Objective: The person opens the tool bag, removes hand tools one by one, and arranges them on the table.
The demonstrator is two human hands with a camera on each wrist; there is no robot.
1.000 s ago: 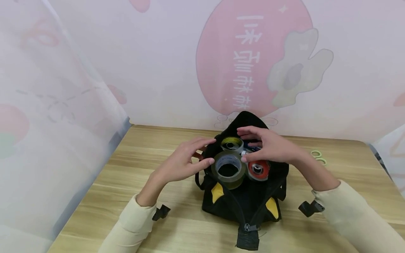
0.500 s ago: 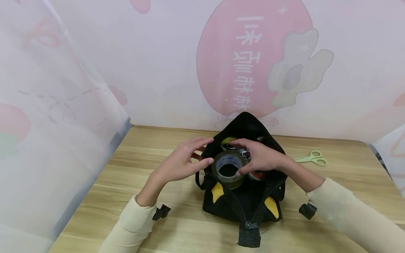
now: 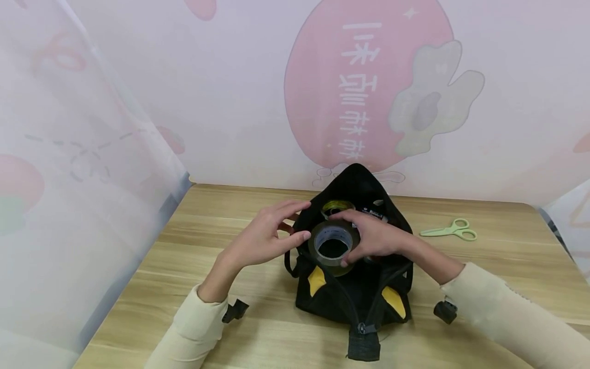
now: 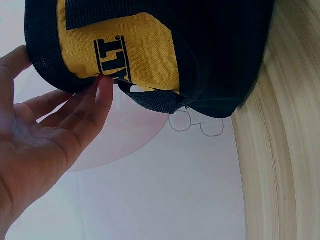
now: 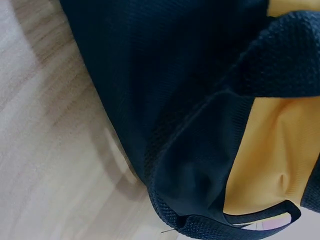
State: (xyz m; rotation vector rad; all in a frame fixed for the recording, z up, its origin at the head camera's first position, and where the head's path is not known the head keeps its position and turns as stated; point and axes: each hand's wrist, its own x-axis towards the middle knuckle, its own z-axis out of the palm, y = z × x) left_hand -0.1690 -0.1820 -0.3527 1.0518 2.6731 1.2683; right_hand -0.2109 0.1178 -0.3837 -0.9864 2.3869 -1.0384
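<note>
A black tool bag [image 3: 359, 307] with yellow panels stands unzipped on the table. My left hand [image 3: 262, 233] is at its left rim, the thumb at the opening and the fingers on the outside. In the left wrist view, the left hand [image 4: 55, 120] has its fingertips against the yellow panel [image 4: 125, 50], beside the strap. Inside the bag, my right hand [image 3: 375, 236] grips a roll of brown packing tape [image 3: 319, 251] by its right side, thumb near the core. Only the bag's outside [image 5: 190, 175] and strap show in the right wrist view; the right hand is out of it.
Behind the packing tape, a yellow-topped roll [image 3: 338, 206] lies in the bag. Other contents are partly hidden by the right hand. Light green scissors [image 3: 454, 230] lie on the wooden table [image 3: 221, 215] to the right. A printed curtain [image 3: 239, 102] hangs behind the table.
My right hand has come down and left from above the bag's contents and now grips the packing tape. The scissors came into fuller view as the arm moved. My left hand has stayed put.
</note>
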